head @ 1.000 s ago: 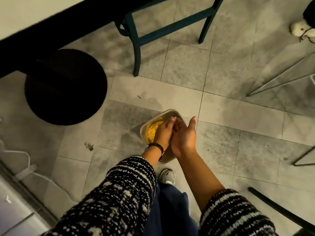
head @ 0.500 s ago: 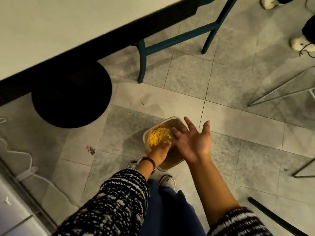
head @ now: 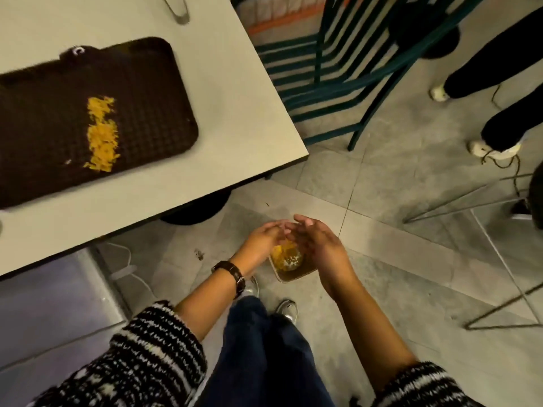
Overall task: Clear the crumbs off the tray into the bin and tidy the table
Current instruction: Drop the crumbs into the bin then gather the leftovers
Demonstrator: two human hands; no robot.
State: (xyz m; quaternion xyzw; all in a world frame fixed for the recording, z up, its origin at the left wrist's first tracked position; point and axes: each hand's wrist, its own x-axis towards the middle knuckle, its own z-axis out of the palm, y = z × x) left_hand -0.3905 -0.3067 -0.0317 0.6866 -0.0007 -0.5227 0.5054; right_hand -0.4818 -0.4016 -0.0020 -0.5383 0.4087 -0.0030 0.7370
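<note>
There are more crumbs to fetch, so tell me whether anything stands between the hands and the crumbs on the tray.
Nothing visible does. The left hand and right hand hover over the bin on the floor; the crumbs lie on the tray, and only bare table separates the tray from the near edge.

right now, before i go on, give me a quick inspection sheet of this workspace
surface: white table, holding the dark tray
job's things: strip of yellow crumbs on the tray; bin on the tiled floor, crumbs inside
clutter: metal utensil at the table's far edge
grippers: left hand and right hand open, over the bin
cables: white cable on the floor by the table
surroundings: teal chair, another person's legs
</note>
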